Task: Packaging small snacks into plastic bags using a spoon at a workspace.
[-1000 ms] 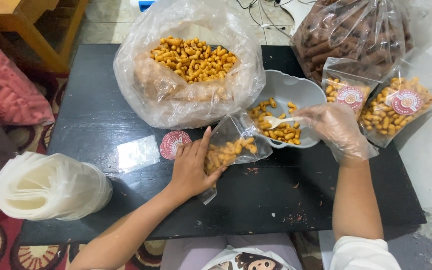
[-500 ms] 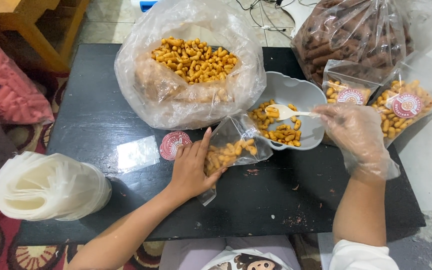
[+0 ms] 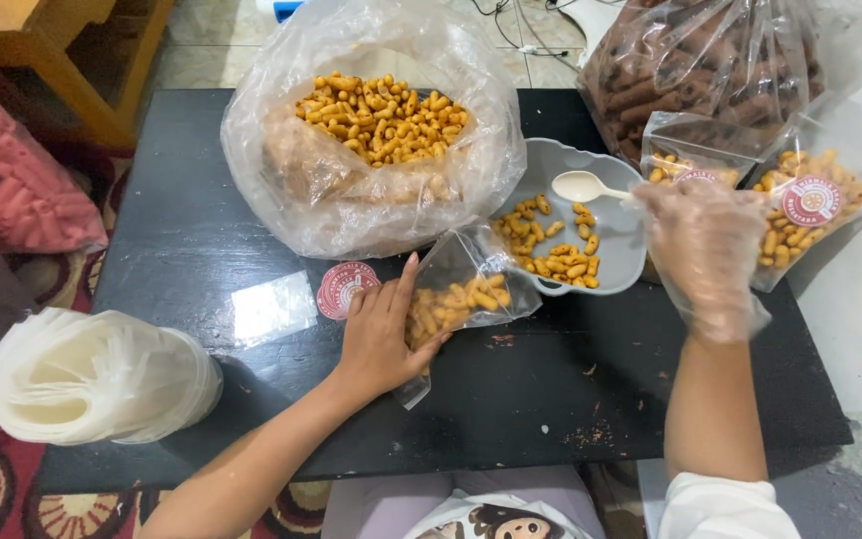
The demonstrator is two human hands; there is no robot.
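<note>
Left hand [image 3: 379,334]: bare, fingers closed on small clear bag [image 3: 456,299], pinning it to black table [image 3: 511,399].
Right hand [image 3: 702,245]: gloved, gripping white spoon [image 3: 589,186] over grey bowl [image 3: 616,255].
Bag position: 7 o'clock of bowl, touching.

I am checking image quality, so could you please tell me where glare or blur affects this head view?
Head view: mostly sharp; glare on the large clear bag and the flat plastic piece; the gloved right hand with the white spoon looks slightly soft.
</note>
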